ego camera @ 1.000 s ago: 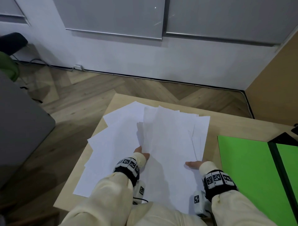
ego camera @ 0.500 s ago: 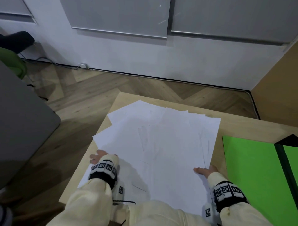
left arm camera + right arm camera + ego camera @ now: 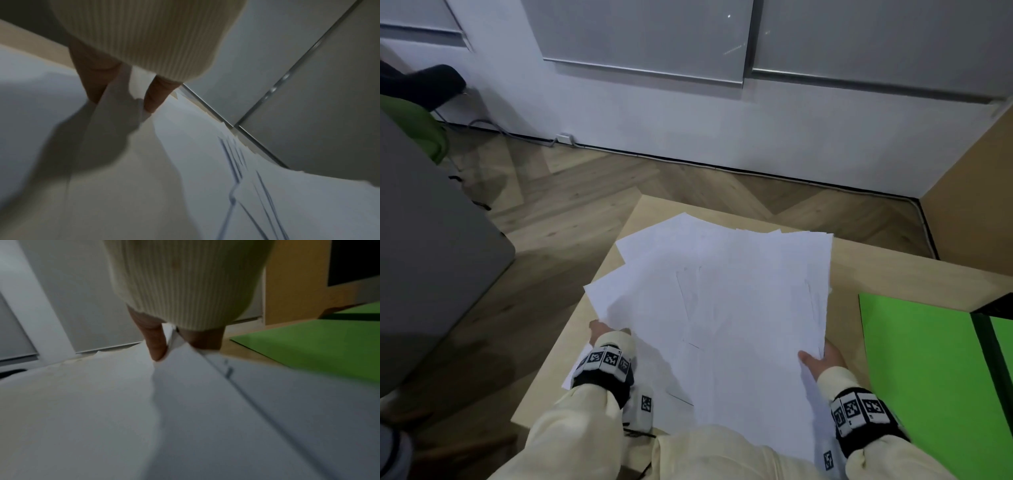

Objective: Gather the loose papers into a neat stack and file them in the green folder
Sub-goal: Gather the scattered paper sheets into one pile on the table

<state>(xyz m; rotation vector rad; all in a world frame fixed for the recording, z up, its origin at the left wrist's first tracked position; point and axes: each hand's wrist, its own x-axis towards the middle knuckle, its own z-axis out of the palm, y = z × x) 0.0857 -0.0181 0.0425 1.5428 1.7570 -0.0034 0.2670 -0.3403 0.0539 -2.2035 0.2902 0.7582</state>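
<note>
Several loose white papers lie fanned over the left half of the light wooden table. My left hand is at their near left edge and pinches sheets between thumb and fingers, lifting that side. At the near right edge, my right hand holds the papers with its thumb on top and its fingers underneath. To the right of the papers, the green folder lies open and flat, with a dark spine down its middle. It also shows in the right wrist view as the green folder.
The table's left edge runs close to my left wrist, with wooden floor below. A grey cabinet stands to the left. A wooden panel rises at the far right, and a dark object sits behind the folder.
My left hand went from the middle of the papers to their left edge and took hold there, lifting the left sheets. The right hand kept its hold at the right edge.
</note>
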